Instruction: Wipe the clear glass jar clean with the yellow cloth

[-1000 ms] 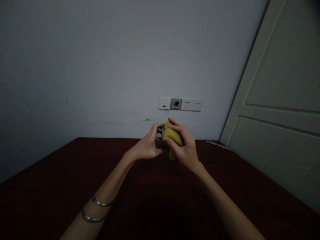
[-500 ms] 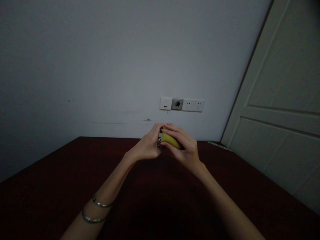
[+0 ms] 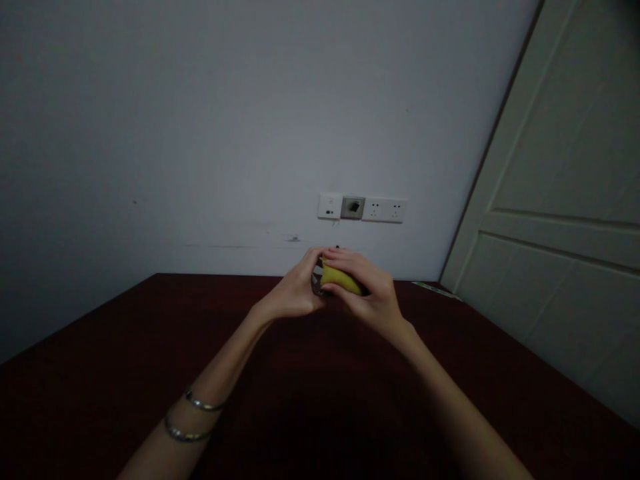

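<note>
Both my hands meet above the far middle of a dark red-brown table (image 3: 125, 373). My right hand (image 3: 370, 297) is closed around a yellow soft thing (image 3: 339, 279), perhaps a cloth or sponge. My left hand (image 3: 295, 293) is closed on a small clear, shiny object (image 3: 317, 285), mostly hidden between the fingers; I cannot make out what it is. The yellow thing presses against that object. Two thin metal bangles (image 3: 193, 417) circle my left forearm.
A pale wall rises behind the table with a row of sockets (image 3: 363, 208) just above my hands. A cream panelled door (image 3: 565, 220) stands at the right. A thin greenish strip (image 3: 433, 288) lies at the table's far right corner.
My right hand has turned over the yellow thing, which now lies lower and flatter between the hands. The left hand has hardly moved.
</note>
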